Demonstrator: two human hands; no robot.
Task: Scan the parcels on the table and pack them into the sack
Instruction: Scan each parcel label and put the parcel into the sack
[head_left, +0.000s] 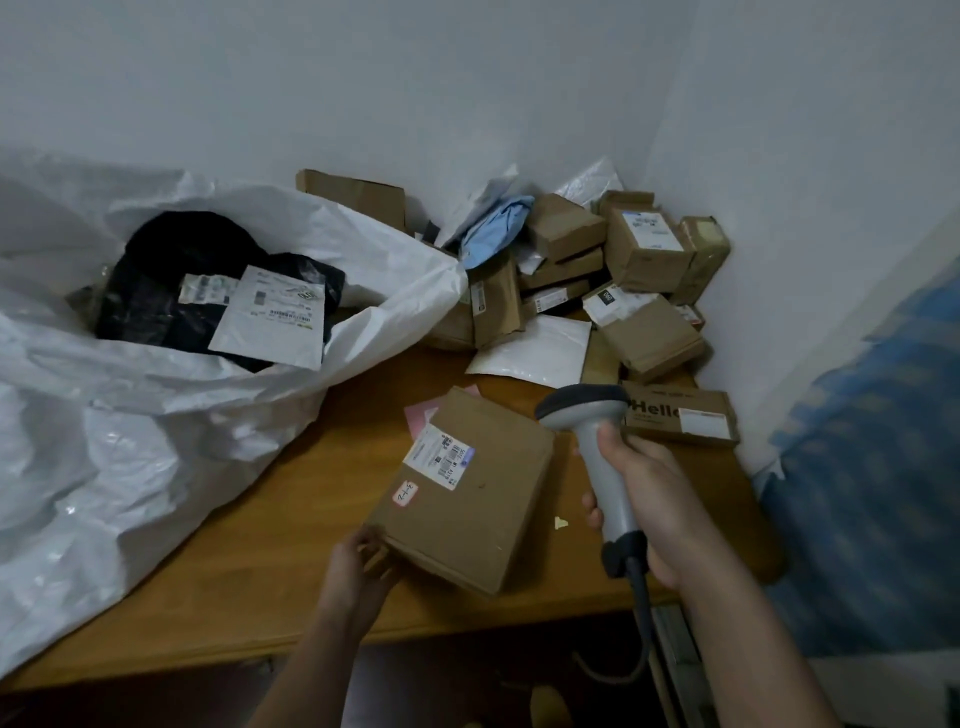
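A brown cardboard parcel (470, 493) with a white shipping label lies tilted at the front of the wooden table (291, 545). My left hand (358, 564) grips its near left corner. My right hand (641, 504) holds a grey barcode scanner (597, 452) by the handle, its head just above the parcel's right edge. The big white sack (156, 415) lies open on the left, with black bagged parcels and a white mailer (275, 317) inside.
Several brown boxes and white mailers are piled in the back right corner (613, 270), against the wall. A "Hello" printed box (680, 418) sits beside the scanner. A blue patterned cloth (872, 467) hangs at the right. The scanner's cable drops over the table's front edge.
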